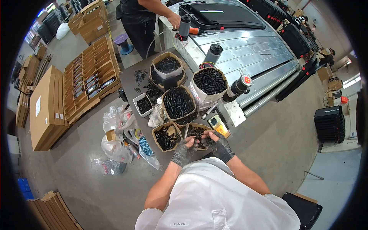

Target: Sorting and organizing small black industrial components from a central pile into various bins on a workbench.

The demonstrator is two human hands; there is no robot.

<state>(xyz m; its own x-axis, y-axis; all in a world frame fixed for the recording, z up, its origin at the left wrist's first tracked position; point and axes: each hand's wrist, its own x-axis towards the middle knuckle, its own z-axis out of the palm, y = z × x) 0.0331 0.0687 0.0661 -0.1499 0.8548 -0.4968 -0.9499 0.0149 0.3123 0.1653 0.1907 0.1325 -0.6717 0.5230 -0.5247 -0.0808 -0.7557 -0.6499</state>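
Note:
My left hand (183, 152), in a dark glove with some bare fingertips, is at the near edge of a small cardboard box (186, 132) of small dark parts. Its fingers are bent together over the box. Close by on the right is my right hand (221, 146), gloved alike, with thumb and fingers pinched. Whatever lies between the fingers of either hand is too small to make out. Left of that box stands another open box (154, 133) holding black cylindrical parts. Behind them is a taller container (178, 102) heaped with similar black pieces.
A phone (219, 125) lies right of my hands. Farther back stand a white bag (203, 96) of black parts, a white tray (143, 105) and dark cylindrical motors (213, 53). A metal-slat conveyor (260, 57) runs alongside. Across the table, a person (143, 19) touches a motor.

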